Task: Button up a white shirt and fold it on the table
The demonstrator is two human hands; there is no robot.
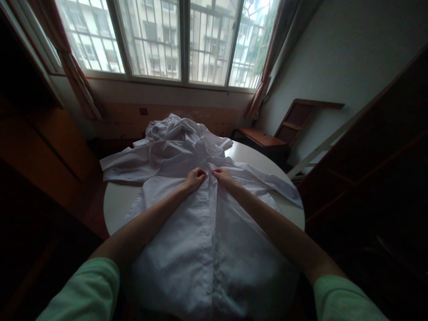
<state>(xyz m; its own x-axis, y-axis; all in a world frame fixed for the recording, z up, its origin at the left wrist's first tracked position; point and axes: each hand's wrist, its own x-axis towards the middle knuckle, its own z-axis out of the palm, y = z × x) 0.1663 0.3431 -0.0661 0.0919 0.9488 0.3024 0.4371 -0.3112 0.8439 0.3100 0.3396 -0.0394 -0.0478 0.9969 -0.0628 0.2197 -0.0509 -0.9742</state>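
A white button-up shirt [180, 232] lies spread over a round table, its front facing up and its lower part reaching toward me. Both sleeves stretch out to the sides. My left hand [195, 179] pinches the left front edge near the collar. Just across the opening, my right hand [223, 175] pinches the other front edge. The two edges run close together down the middle, with several buttons along the left one. Whether a button sits between my fingers is too small to make out.
More crumpled white cloth [175, 129] is heaped at the table's far side. The white table [117, 203] shows its rim at left and right. A wooden chair [264, 137] stands back right, below the barred window [182, 42]. Dark furniture flanks both sides.
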